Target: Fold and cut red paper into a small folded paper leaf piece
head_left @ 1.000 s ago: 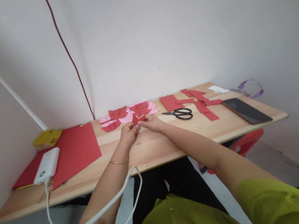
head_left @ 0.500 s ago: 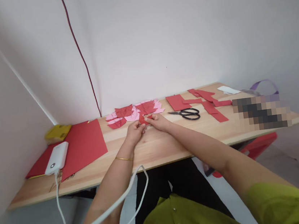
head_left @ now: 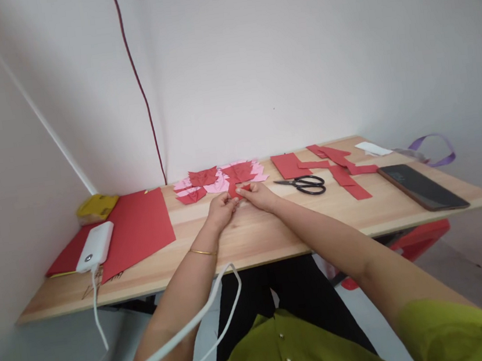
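A small folded piece of red paper (head_left: 233,191) is pinched between both hands, just above the wooden table. My left hand (head_left: 221,209) is closed on its left side, thumb and fingers pressed together. On the right side my right hand (head_left: 261,196) grips it the same way. My fingers cover much of the paper, so its exact folds cannot be made out. Right behind the hands lie several folded red paper pieces (head_left: 203,177) and pink paper pieces (head_left: 217,184). Black-handled scissors (head_left: 307,184) rest to the right of my right hand.
Red paper strips (head_left: 349,182) and a red sheet (head_left: 289,166) lie right of centre. A phone (head_left: 421,184) is near the right end. At left, a white power bank (head_left: 96,245) sits on large red sheets (head_left: 149,221). Its white cable (head_left: 204,311) loops before my left arm.
The view has shifted slightly, so the table appears a little further right. Both hands stay together on the red paper, whose upright flap looks slightly changed in shape.
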`<state>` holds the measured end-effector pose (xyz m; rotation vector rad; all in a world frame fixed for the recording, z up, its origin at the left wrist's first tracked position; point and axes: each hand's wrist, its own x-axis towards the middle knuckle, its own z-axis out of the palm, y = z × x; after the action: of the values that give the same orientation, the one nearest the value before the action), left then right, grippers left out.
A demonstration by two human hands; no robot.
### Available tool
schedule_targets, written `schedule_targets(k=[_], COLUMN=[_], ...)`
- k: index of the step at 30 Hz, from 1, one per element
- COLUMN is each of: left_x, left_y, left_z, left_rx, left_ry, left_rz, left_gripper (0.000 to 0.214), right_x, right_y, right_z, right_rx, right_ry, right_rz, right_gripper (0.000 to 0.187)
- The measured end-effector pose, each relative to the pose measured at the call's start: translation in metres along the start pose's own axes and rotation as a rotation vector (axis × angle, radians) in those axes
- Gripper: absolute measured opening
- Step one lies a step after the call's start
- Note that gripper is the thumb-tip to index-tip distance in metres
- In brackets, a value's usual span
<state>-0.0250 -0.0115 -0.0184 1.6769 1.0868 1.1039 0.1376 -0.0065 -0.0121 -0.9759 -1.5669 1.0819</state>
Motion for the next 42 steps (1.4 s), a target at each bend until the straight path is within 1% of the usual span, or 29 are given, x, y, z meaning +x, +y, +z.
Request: schedule_targets(k=[2,4,7,10,13,15,18,22,26,28,31,32,36,42], left_x=[0.000,-0.001,-0.001,-0.001,-0.001,-0.002,-0.003,-0.002,0.000,-0.001,-0.001,-0.001,0.001,0.004], left_y=[0.001,0.003,0.002,0.000,0.000,0.003,0.006,0.005,0.002,0.002,0.002,0.002,0.001,-0.002], left_z=[0.000,0.001,0.001,0.001,0.001,0.001,0.001,-0.002,-0.002,0.000,0.002,0.002,0.002,0.002], left_rx=[-0.024,-0.067,-0.123,-0.078,-0.007,0.009,0.035,0.057,-0.044,-0.098,-0.145,-0.160,-0.243,-0.348], left_ry=[0.008,0.020,0.018,-0.006,0.002,0.016,0.029,-0.021,-0.074,-0.055,0.016,0.038,0.088,0.094], left_rz=[-0.005,-0.018,-0.049,-0.042,-0.013,0.000,0.021,0.033,-0.002,-0.017,-0.026,-0.029,-0.034,-0.034], left_gripper=[0.025,0.028,0.029,0.025,0.025,0.026,0.029,0.026,0.028,0.029,0.030,0.030,0.026,0.023], right_x=[0.000,0.000,0.001,0.001,0.001,0.002,0.002,0.000,-0.002,-0.001,-0.001,-0.001,0.000,0.002], right_y=[0.000,0.001,0.003,0.004,0.005,0.006,0.005,0.001,-0.002,-0.002,-0.002,-0.002,0.001,0.009], right_z=[0.000,0.000,0.000,0.000,-0.001,-0.001,0.000,0.000,-0.001,-0.002,-0.004,-0.004,-0.005,-0.004], right_rx=[-0.023,-0.024,-0.013,-0.016,-0.030,-0.032,-0.042,-0.065,-0.026,-0.006,-0.043,-0.060,-0.064,-0.085], right_ry=[0.018,0.008,-0.013,-0.028,0.006,0.039,0.053,0.004,-0.064,-0.039,0.042,0.041,-0.066,-0.054], right_rz=[0.013,0.017,-0.018,-0.045,-0.037,-0.031,-0.032,-0.028,-0.017,0.010,0.054,0.044,-0.065,-0.107], right_gripper=[0.033,0.035,0.031,0.027,0.027,0.027,0.027,0.026,0.031,0.034,0.037,0.036,0.028,0.026])
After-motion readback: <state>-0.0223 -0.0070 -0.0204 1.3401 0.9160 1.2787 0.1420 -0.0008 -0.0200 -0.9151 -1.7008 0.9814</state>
